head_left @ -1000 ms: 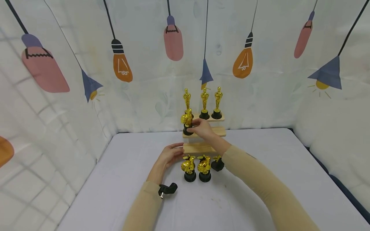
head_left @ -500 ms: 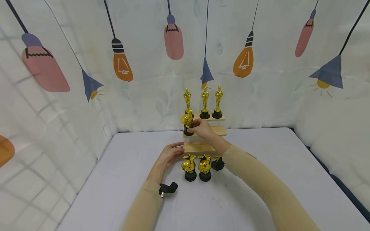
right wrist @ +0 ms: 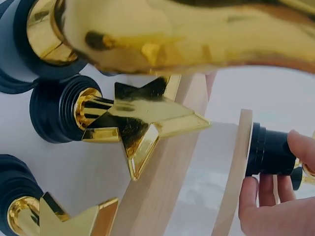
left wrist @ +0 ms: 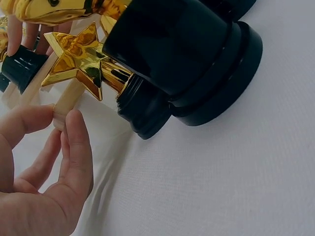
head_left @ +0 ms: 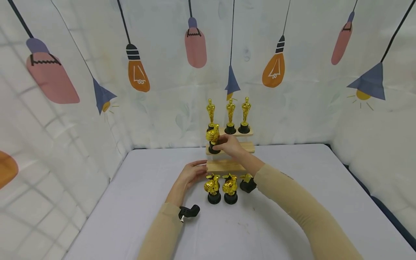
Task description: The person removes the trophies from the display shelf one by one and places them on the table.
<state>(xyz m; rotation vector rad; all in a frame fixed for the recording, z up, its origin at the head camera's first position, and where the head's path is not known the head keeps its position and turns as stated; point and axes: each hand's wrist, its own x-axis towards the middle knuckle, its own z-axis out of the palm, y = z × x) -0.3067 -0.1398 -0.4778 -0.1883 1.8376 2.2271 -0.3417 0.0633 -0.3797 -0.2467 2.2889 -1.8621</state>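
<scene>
My right hand (head_left: 230, 145) grips the black base of a gold thumbs-up trophy (head_left: 212, 134) at the left end of the middle step (head_left: 247, 147) of a wooden stepped rack. In the right wrist view, the fingers (right wrist: 250, 191) and thumb hold that base (right wrist: 268, 152) against the step. With thumb and finger, my left hand (head_left: 190, 174) pinches the left end of the lowest step (head_left: 224, 166). Its grip on the wood (left wrist: 68, 104) shows in the left wrist view.
Gold figure trophies (head_left: 230, 112) stand on the top step (head_left: 247, 134). Before the rack are two thumbs-up trophies (head_left: 212, 186), with star trophies (right wrist: 142, 118) behind them. A white cloth covers the table (head_left: 146, 180); a patterned curtain (head_left: 162, 108) hangs behind.
My right hand and the thumbs-up trophy have shifted slightly right and down along the middle step in the last half second. The left hand stays at the lowest step's end.
</scene>
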